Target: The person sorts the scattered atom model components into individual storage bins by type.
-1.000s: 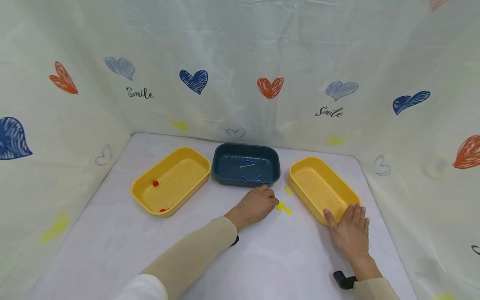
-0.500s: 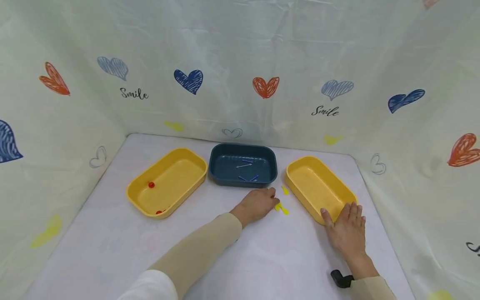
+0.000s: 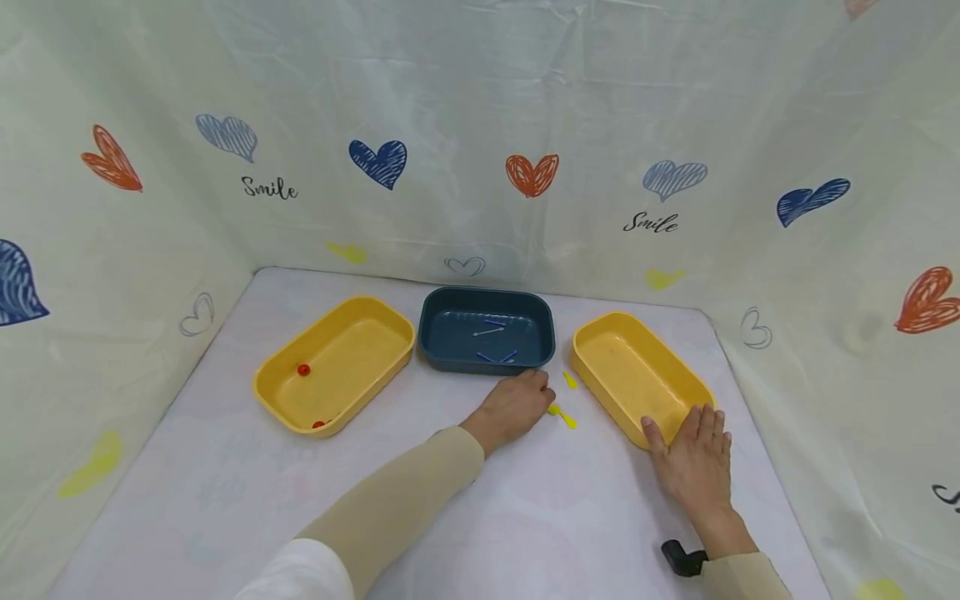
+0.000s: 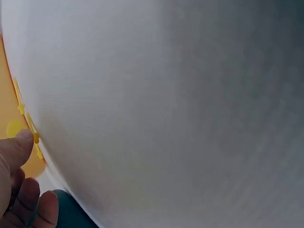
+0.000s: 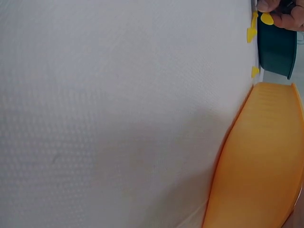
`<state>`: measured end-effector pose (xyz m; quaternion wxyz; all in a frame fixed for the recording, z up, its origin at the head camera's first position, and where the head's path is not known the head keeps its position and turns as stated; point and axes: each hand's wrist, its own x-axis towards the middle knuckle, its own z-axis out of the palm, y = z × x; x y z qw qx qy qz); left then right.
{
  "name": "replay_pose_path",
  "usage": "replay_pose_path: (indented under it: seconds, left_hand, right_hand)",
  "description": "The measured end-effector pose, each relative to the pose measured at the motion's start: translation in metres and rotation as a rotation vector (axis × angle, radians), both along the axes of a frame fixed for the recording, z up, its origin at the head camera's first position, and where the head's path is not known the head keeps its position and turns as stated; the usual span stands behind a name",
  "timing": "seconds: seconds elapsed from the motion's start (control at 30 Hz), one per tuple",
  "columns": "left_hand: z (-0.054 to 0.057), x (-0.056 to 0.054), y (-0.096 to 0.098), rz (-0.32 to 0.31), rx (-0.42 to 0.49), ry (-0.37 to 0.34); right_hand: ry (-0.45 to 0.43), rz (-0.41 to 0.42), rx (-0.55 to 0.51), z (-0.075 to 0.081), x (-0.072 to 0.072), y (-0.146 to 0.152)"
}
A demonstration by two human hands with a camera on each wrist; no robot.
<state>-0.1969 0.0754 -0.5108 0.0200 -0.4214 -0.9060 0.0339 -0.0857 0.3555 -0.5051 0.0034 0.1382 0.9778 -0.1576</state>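
Note:
In the head view my left hand (image 3: 513, 408) is just in front of the dark blue tray (image 3: 487, 365). Its thumb and fingers pinch a small yellow plastic piece (image 5: 267, 18), whose rounded end shows in the right wrist view; the rest is hidden by the fingers. Beside these fingertips lies another yellow piece (image 3: 567, 419) on the table, and a further yellow piece (image 3: 571, 380) lies near the right yellow tray (image 3: 633, 375). My right hand (image 3: 699, 462) rests with straight fingers on that tray's near end.
Several blue sticks (image 3: 495, 357) and a pale stick (image 3: 488, 332) lie inside the dark blue tray. At the left, another yellow tray (image 3: 352, 358) contains small red pieces (image 3: 303, 369). A printed curtain (image 3: 465, 100) rises behind the table.
The left hand's fingertips have drawn slightly back and up, and less yellow shows beside them. The head view has shifted a little. My right hand stays on the tray.

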Motion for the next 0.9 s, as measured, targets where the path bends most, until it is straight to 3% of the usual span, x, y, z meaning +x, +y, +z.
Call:
replay_pose_path:
  seconds: [0.17,0.47,0.7,0.9]
  left_hand:
    - [0.008,0.001,-0.003,-0.008,0.081,0.037]
    - [0.036,-0.007,-0.007,-0.027,0.21,0.092]
    - [0.042,-0.015,-0.007,-0.028,0.195,0.067]
    - [0.043,-0.017,-0.006,-0.018,0.181,0.061]
  right_hand:
    - [-0.004,-0.001,0.001,0.001,0.001,0.0]
    - [0.002,-0.005,-0.004,0.001,0.001,-0.001]
    - [0.027,0.008,-0.001,0.002,0.003,0.001]
    - [0.004,-0.032,-0.012,0.002,0.001,0.003]
